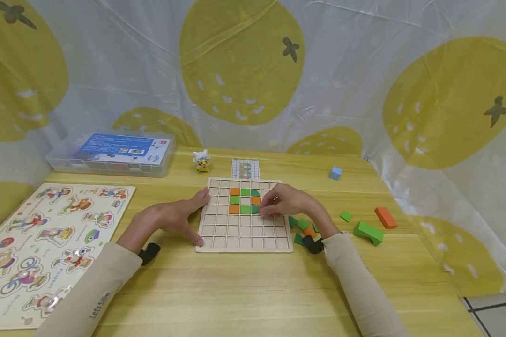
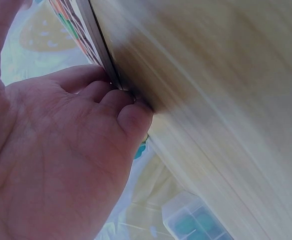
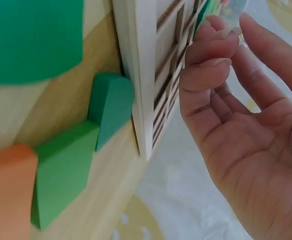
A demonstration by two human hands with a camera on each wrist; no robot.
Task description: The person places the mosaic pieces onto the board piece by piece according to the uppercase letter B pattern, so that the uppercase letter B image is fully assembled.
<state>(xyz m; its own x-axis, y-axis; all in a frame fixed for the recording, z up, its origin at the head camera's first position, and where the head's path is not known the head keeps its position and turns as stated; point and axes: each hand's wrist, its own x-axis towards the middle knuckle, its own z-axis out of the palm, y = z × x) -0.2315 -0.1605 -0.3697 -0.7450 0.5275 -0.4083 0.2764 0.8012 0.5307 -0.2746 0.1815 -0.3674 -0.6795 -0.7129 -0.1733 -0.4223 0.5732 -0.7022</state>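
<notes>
The board (image 1: 245, 220) lies flat on the table (image 1: 219, 295) in front of you, between your hands, squared to you: its near edge runs level across your view, and its side edges run away from you towards the curtain (image 1: 337, 79). It looks near square, so you cannot tell a long axis. In its far half, orange, green and dark green tiles form a ring around one bare cell; the far-right tile (image 1: 255, 192) turns its rounded corner away from you and to the right. Your left hand (image 1: 173, 217) is spread wide along the board's left side, thumb at the near corner and fingers against the edge farther up. Your right hand (image 1: 286, 201) comes over the right side with bent fingers and a narrow gap between thumb and forefinger, its fingertips at the ring's near-right tile (image 1: 255, 209); you cannot tell whether they pinch it. Just beside the board's right edge lies a cluster of loose tiles (image 1: 302, 224), and a green tile (image 1: 346, 216) lies apart from them, near the green block (image 1: 368, 233) and orange block (image 1: 385, 217). The blue block (image 1: 335, 173) sits farther back. The card (image 1: 245, 169) lies at the board's far edge, with the figurine (image 1: 201, 161) to its left. The box (image 1: 105, 167) and the puzzle (image 1: 73, 220) are on your left.
</notes>
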